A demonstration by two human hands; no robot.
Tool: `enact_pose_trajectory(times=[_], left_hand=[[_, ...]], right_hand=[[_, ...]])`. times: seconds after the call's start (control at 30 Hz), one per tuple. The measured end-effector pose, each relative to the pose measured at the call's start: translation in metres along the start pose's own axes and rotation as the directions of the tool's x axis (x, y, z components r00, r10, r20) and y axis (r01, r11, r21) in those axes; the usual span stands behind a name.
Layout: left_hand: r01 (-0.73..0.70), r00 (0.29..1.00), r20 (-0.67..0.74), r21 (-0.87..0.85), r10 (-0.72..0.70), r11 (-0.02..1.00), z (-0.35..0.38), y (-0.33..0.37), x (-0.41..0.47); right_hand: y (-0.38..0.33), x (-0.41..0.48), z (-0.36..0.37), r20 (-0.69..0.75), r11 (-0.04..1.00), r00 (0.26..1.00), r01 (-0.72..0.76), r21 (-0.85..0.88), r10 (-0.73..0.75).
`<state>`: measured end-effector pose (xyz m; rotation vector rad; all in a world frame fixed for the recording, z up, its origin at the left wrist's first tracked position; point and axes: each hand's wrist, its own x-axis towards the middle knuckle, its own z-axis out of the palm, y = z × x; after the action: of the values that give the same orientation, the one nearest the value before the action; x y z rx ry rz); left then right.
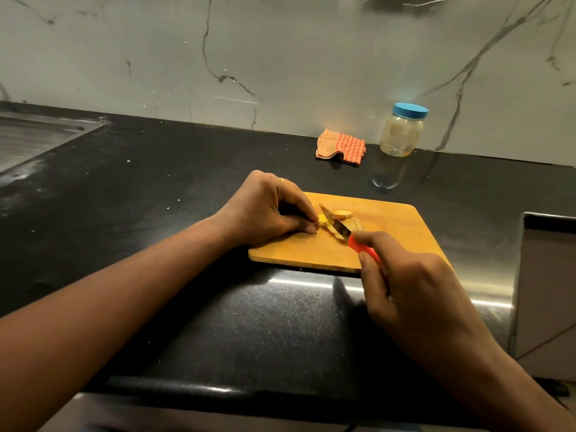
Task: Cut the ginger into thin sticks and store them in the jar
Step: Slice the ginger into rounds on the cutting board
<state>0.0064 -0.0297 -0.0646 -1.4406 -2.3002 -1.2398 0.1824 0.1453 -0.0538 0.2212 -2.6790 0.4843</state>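
My left hand [265,210] pinches one ginger piece [322,220] on the one cutting board [389,232]; my fingers hide most of it. My right hand [405,285] grips one knife [338,226], covering its handle. Slices blur uncountably. One jar [402,132] stands behind, lidded.

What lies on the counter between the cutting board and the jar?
The head view shows only bare black counter between the cutting board and the jar; the checked cloth lies off to the left.
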Motion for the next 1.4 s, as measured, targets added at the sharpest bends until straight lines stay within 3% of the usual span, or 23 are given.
enact_pose_trajectory(times=[0.2,0.6,1.4], left_hand=[[-0.012,1.0,-0.005,-0.006,0.012,1.0,0.001,0.0,0.0],[0.0,1.0,0.008,0.05,-0.001,0.999,0.001,0.004,0.002],[0.082,0.996,0.022,0.003,-0.082,0.997,0.0,0.006,0.002]], right_hand=[[-0.008,0.001,0.003,-0.061,1.0,0.998,0.009,0.011,-0.009],[-0.012,-0.005,0.001,0.016,1.0,1.0,0.023,0.003,-0.023],[-0.013,0.017,0.013,0.108,0.999,0.994,0.027,-0.043,-0.023]])
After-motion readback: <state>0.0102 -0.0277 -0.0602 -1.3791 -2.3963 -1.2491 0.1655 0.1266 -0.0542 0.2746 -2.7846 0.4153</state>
